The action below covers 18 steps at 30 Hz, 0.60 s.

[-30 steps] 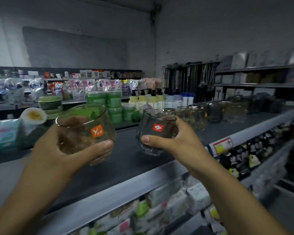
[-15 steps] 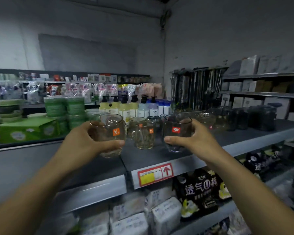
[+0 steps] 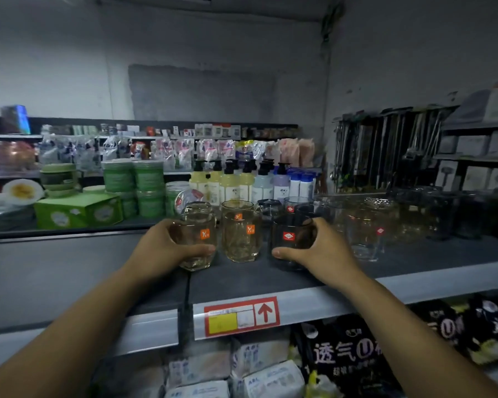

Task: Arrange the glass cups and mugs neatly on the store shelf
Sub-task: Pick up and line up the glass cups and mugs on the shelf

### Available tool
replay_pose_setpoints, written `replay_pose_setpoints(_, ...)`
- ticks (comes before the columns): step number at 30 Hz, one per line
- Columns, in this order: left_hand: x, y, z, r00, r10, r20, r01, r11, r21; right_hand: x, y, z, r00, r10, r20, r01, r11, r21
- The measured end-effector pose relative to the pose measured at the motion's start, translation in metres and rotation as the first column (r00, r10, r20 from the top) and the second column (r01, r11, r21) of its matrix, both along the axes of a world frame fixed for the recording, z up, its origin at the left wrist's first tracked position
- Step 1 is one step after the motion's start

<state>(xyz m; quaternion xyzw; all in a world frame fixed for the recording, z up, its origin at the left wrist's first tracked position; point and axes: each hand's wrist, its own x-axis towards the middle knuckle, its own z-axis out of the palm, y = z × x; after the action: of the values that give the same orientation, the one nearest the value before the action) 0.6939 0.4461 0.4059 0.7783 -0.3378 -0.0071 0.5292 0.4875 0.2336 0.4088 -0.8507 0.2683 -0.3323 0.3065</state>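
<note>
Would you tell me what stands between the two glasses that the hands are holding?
The head view shows a clear cup with an orange sticker on the shelf between the clear glass in the left hand and the dark glass in the right hand.

— How is the light looking?
— Dim and bluish. The wall at eleven o'clock is catching the most, while the packets at six o'clock are sinking into shadow.
— Sharpness?
— Everything is looking soft, and the shelf edge is bowing toward three o'clock.

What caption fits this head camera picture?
Left hand holds a clear cup, right hand a dark cup, at the shelf.
</note>
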Motion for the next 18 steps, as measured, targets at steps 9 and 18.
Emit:
replay_pose_setpoints(9, 0.0, 0.009, -0.008, 1.0, 0.018, -0.004, -0.018, 0.999, 0.046, -0.006, -0.016, -0.018, 0.999, 0.03, -0.011, -0.031, 0.994, -0.104)
replay_pose_setpoints(18, 0.007, 0.01, -0.012, 0.997, 0.071, -0.01, -0.071, 0.997, 0.011, 0.012, -0.021, -0.019, 0.999, -0.035, 0.04, 0.04, 0.992, -0.12)
